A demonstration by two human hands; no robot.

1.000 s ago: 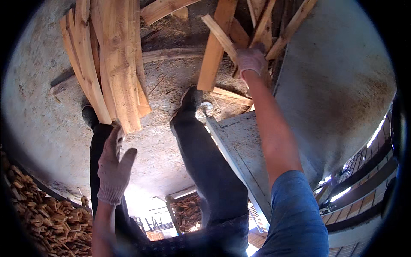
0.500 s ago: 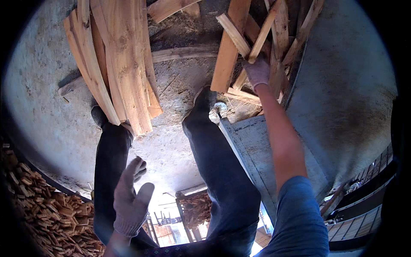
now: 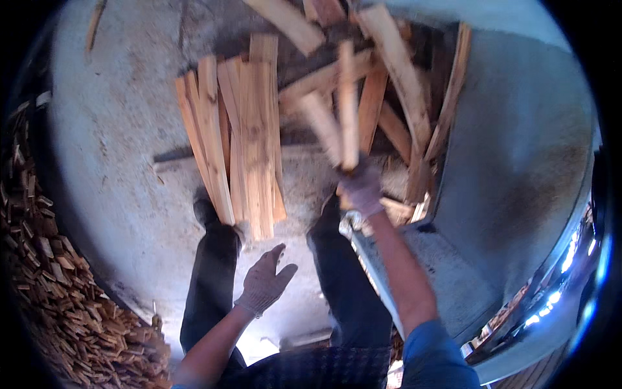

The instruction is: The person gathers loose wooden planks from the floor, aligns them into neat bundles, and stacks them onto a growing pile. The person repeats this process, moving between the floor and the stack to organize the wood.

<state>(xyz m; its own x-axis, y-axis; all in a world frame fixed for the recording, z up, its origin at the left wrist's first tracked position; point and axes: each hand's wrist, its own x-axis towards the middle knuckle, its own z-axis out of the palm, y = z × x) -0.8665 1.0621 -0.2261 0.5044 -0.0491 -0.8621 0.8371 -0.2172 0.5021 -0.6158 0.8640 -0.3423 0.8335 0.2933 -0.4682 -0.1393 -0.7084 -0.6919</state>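
My right hand (image 3: 363, 189), in a pale knit work glove, grips the near ends of two short wood strips (image 3: 348, 107), which fan apart as they point away from me; the left one is smeared by motion. My left hand (image 3: 267, 282), gloved alike, hangs between my knees with its fingers apart and nothing in it. Just beyond it lies a bundle of long rough-sawn boards (image 3: 256, 142), set roughly side by side with their near ends by my left foot. Whatever my right palm covers is hidden.
Loose boards (image 3: 403, 84) lie crisscrossed at the right, against a grey slab (image 3: 512, 149). A thin crosspiece (image 3: 301, 150) runs under the bundle. Many small cut wood pieces (image 3: 84, 318) are heaped at the lower left. Beside my right leg stands a grey block (image 3: 434, 266).
My right hand has drawn two strips out from the loose boards, toward me and to the left. My left hand has moved forward toward the bundle. The whole view has shifted.
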